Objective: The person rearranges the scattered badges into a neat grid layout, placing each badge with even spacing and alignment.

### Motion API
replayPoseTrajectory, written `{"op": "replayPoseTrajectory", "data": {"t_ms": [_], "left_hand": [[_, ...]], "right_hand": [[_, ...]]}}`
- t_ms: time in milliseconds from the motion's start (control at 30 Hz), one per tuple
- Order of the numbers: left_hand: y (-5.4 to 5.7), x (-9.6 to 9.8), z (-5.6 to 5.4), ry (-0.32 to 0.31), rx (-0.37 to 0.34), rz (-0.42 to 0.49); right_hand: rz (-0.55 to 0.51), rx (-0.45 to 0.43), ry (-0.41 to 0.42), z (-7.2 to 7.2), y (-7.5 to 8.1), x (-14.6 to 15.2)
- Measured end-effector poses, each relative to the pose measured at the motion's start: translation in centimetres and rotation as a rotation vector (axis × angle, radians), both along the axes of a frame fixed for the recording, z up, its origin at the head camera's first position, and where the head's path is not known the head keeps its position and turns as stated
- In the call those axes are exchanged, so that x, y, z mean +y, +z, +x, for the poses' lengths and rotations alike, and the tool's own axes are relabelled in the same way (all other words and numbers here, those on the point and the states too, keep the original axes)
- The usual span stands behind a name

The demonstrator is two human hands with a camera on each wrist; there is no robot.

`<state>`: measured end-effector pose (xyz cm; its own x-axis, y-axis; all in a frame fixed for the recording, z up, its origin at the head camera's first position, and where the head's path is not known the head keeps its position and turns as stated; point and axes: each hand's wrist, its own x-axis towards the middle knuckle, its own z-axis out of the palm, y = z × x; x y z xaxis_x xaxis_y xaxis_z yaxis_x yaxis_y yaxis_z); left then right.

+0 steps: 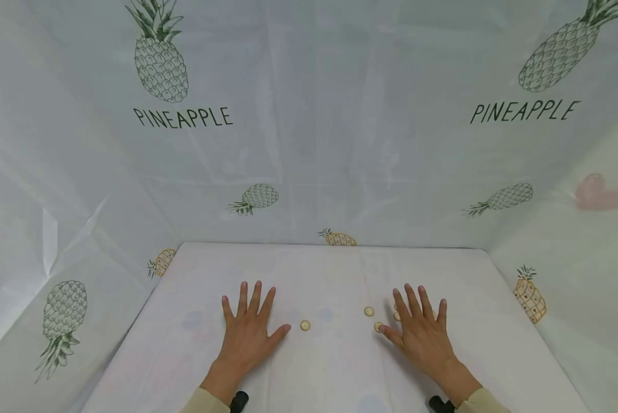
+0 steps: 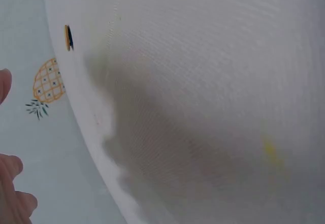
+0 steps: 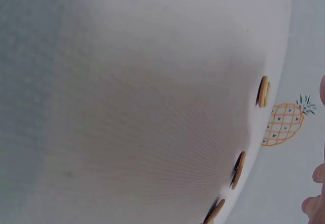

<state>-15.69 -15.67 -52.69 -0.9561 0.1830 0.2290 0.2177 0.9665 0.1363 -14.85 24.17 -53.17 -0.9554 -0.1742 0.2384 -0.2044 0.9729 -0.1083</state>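
My left hand (image 1: pixel 247 337) is spread with straight fingers over the left part of the white table. Just right of its thumb lies a small round gold coin (image 1: pixel 305 325). My right hand (image 1: pixel 424 335) is spread likewise on the right side, its thumb tip overlapping another gold coin (image 1: pixel 378 327) in the head view. A third coin (image 1: pixel 369 311) lies a little farther back, and more coins (image 1: pixel 397 316) show partly behind the right fingers. Neither hand grips anything. The right wrist view shows several coins (image 3: pixel 263 92) edge-on, with fingertips (image 3: pixel 319 173) at its right border.
The table (image 1: pixel 314 275) has a pale cloth with faint coloured spots. White sheeting printed with pineapples (image 1: pixel 161 70) rises at the back and both sides. Dark wrist straps (image 1: pixel 239 400) show at the cuffs of light sleeves (image 1: pixel 206 401).
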Motion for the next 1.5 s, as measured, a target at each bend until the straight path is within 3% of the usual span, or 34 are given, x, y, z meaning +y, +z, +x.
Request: {"op": "replayPoseTrajectory", "data": {"t_ms": [200, 367, 600, 900, 1233, 1500], "left_hand": [[0.0, 0.6, -0.1, -0.033, 0.001, 0.038], [-0.3, 1.4, -0.1, -0.076, 0.048, 0.061], [-1.0, 3.2, -0.5, -0.163, 0.094, 0.004], [-1.6, 4.6, -1.3, -0.284, -0.024, -0.002], [-2.1, 4.8, -1.6, -0.269, -0.083, -0.002], [-1.8, 5.0, -1.3, -0.247, -0.068, -0.019]], "right_hand": [[0.005, 0.050, 0.043, -0.4, -0.4, 0.3], [0.013, 0.110, 0.085, -1.1, -0.7, 0.4], [-0.005, 0.221, 0.166, -2.2, -1.0, -0.2], [0.023, 0.322, 0.256, -3.2, -1.2, -1.2], [0.017, 0.312, 0.285, -3.7, -1.5, -1.9], [-0.003, 0.244, 0.284, -4.6, -1.3, -2.3]]}}
